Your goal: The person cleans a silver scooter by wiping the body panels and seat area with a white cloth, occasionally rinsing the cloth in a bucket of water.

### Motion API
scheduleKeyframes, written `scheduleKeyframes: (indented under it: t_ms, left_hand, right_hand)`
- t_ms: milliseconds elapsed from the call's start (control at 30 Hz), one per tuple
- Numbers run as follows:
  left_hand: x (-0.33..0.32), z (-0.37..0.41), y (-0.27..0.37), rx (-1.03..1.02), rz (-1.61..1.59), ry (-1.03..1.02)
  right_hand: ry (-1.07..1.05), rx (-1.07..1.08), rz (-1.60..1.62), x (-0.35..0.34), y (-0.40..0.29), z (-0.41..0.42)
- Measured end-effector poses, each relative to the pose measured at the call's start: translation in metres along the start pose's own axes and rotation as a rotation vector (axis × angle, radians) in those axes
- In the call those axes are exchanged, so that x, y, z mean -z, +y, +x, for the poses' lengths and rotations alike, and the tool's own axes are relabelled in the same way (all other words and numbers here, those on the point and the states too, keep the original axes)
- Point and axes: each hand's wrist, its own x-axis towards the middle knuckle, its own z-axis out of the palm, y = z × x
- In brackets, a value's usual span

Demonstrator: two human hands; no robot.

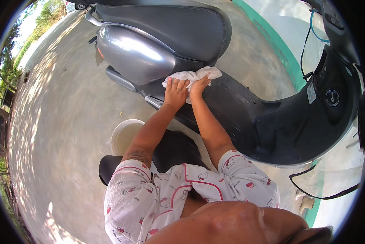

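Observation:
Both of my hands rest on a crumpled white cloth (208, 72), which lies against a scooter where its floorboard (228, 97) meets the body under the seat (170, 21). My left hand (177, 93) has its fingers spread over the cloth's left part, close to the shiny grey side panel (133, 52). Beside it, my right hand (199, 87) grips the bunched right part, its fingers partly hidden by folds. The seat and floorboard are black.
A round white bucket (113, 137) of cloudy liquid stands on the concrete floor (75, 122), beside my left forearm. The scooter's black front shield (310, 119) curves up at right. Behind it is a white wall with a green base band (271, 42). A black strap (322, 197) hangs at lower right.

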Motion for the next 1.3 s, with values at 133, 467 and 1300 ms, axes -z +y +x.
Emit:
scheduleKeyframes:
  t_ms: [133, 467, 1300]
  left_hand:
    - [0.009, -0.012, -0.007, 0.157, 0.017, -0.092]
    - [0.054, 0.04, -0.056, 0.428, -0.139, 0.158]
    - [0.089, 0.172, -0.119, 0.188, -0.077, 0.19]
  right_hand:
    - [-0.225, 0.248, -0.44, 0.004, -0.004, -0.033]
    - [-0.537, 1.246, -0.612, -0.027, -0.122, -0.029]
    - [-0.171, 1.032, -1.143, -0.067, -0.204, 0.038]
